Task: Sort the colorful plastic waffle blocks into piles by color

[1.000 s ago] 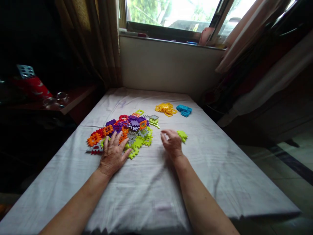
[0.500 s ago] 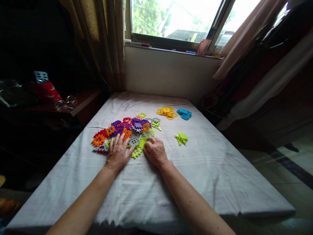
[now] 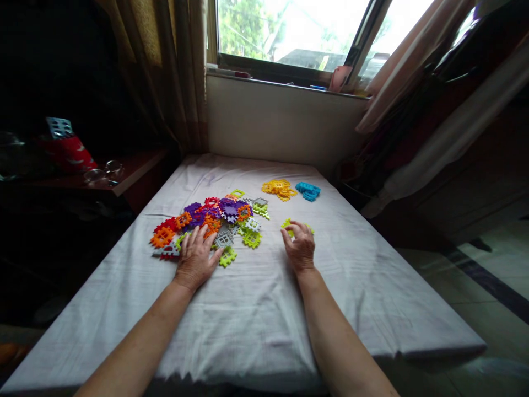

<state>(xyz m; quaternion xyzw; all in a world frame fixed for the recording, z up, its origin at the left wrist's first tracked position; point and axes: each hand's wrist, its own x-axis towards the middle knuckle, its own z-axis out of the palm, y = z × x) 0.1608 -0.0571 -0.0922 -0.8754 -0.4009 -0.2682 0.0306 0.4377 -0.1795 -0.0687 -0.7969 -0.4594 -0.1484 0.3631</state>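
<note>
A heap of interlocking plastic tiles point(image 3: 209, 219), orange, purple, red, grey and lime green, lies on a white cloth-covered table point(image 3: 256, 309). My left hand point(image 3: 196, 255) rests flat on the near edge of the heap, fingers spread. My right hand point(image 3: 300, 246) is to the right of the heap, fingers curled on a lime green tile point(image 3: 288, 224) at a small green pile. Farther back lie a yellow pile point(image 3: 280, 188) and a blue pile point(image 3: 308, 191).
A wall and a window sill point(image 3: 285, 82) stand behind the table, with curtains at both sides. To the left is a dark side shelf point(image 3: 119, 176) with glass items and a red object. The floor drops away on the right.
My right hand went left to the heap's green tiles, then came back right to the small green pile with a green tile. The left hand stayed on the heap.
</note>
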